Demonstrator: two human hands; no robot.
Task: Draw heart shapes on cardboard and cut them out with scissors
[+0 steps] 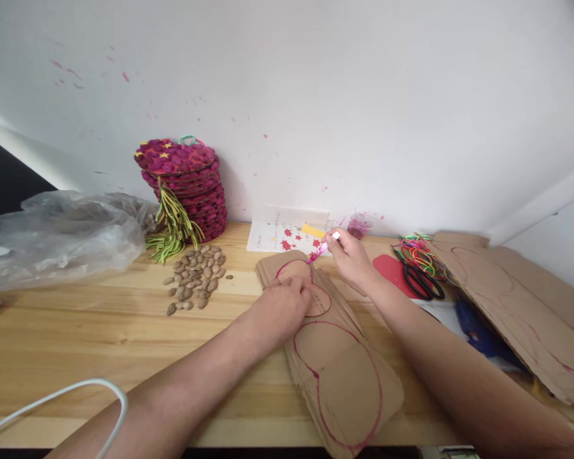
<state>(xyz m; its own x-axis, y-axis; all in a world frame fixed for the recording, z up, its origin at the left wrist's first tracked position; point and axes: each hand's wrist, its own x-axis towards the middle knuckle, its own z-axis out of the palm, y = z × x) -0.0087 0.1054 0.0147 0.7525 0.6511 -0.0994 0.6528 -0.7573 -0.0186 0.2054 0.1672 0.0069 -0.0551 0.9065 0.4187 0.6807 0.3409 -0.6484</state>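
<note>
My right hand [348, 256] pinches a pink-stained paintbrush [319, 249] with a white end. Its tip meets the upper right edge of a gourd-shaped cardboard template [321, 301]. Fingers bent and close together, my left hand [289, 305] presses the template onto a larger cardboard sheet [344, 357] and covers its middle. A magenta line runs along the template's edge. Nearer to me on the same sheet is a closed magenta gourd outline [379, 376]. Behind my right hand stands a clear cup [360, 224] with pink paint in it.
Several brown shells [196, 274] lie left of the cardboard, before a magenta shell-covered box [186, 185] with a green tassel [175, 220]. A plastic bag [76, 229] is at far left. Scissors [423, 280], coloured cords [421, 255] and more outlined cardboard [521, 299] lie right.
</note>
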